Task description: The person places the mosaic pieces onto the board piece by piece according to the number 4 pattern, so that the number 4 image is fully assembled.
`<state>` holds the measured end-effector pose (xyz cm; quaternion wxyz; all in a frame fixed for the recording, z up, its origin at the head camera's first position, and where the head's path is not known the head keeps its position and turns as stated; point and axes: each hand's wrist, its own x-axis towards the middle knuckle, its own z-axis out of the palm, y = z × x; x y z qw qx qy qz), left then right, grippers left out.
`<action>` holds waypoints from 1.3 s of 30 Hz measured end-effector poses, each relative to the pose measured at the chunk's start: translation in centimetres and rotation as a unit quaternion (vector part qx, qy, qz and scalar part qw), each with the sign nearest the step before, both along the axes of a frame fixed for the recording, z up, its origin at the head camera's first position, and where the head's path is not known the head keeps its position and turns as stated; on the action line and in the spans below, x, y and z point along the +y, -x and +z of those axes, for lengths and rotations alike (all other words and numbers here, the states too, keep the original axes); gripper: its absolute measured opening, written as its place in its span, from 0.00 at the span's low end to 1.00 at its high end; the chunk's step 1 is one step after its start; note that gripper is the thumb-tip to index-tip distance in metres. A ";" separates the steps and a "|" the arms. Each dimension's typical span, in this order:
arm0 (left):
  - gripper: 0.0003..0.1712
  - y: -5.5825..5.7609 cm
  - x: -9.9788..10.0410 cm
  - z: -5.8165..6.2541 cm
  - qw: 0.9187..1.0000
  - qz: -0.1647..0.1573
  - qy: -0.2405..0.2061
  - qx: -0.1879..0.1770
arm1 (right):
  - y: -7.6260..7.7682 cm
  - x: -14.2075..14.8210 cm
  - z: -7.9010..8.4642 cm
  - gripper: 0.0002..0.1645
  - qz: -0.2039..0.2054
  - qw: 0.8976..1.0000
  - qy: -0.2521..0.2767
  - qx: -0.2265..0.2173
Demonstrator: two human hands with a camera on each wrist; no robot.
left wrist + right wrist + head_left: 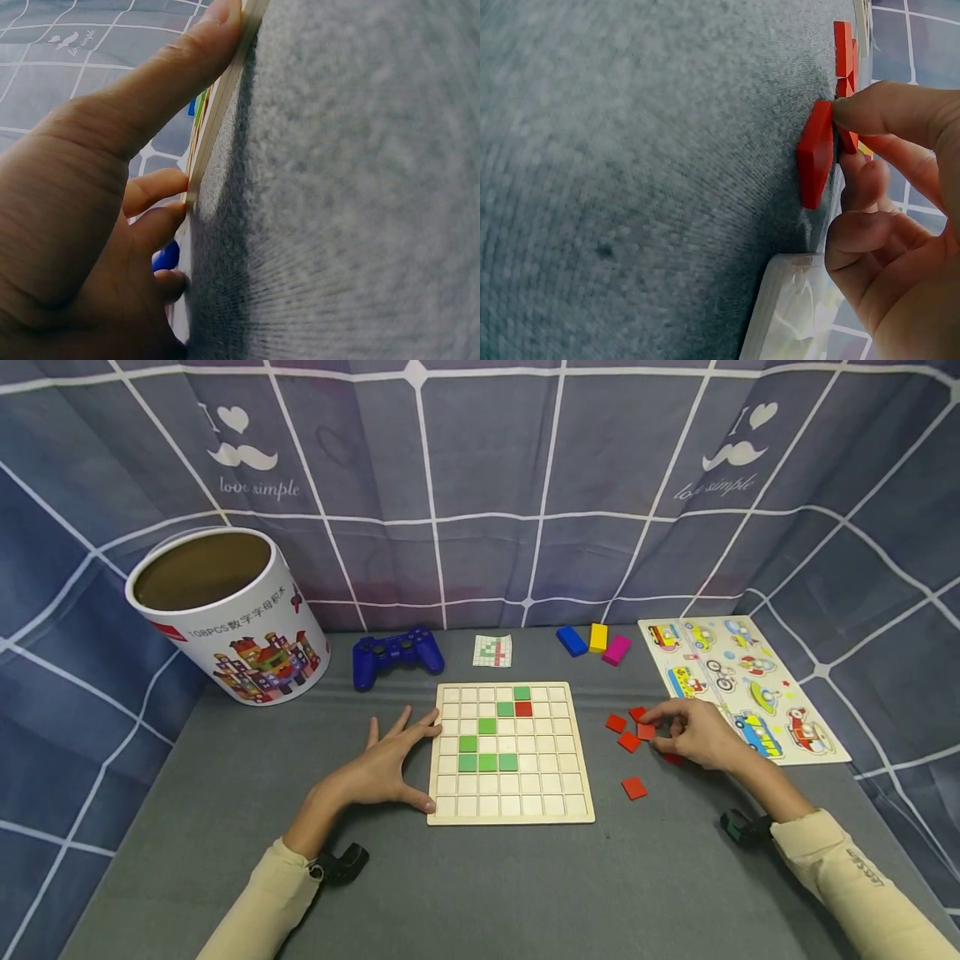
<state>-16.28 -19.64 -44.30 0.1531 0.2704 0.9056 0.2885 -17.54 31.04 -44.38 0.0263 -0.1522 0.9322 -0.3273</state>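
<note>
A square wooden grid board [530, 782] lies on the table, with several green tiles [487, 726] and one red tile [522, 709] set in its cells. My left hand [390, 764] is spread beside it, thumb and fingertips touching the board's left edge; the left wrist view shows the thumb [180, 71] against that edge. To the right of the board, my right hand [693, 732] pinches a red square tile [646, 732] between thumb and fingers, low over the table. Around it lie several loose red tiles [628, 742], one of them [633, 788] nearer the front.
Behind the board are a blue game controller [397, 656], a small pattern card [492, 652] and blue, yellow and pink blocks [597, 638]. A large white tub [232, 618] stands at the back left. A picture puzzle board [738, 693] lies partly under the right hand.
</note>
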 end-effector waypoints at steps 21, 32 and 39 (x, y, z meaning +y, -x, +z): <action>0.68 0.0 -0.1 0.0 1.000 0.000 0.008 0.000 | 1.8 -6.9 1.0 0.19 0.081 0.995 0.047 0.022; 0.69 0.1 0.0 -0.1 1.000 -0.003 0.007 0.002 | 3.0 -12.1 1.0 0.19 0.143 0.987 0.071 0.028; 0.69 0.0 -0.1 -0.1 1.000 -0.005 0.006 0.013 | 3.7 -14.4 1.0 0.15 0.175 0.983 0.041 0.037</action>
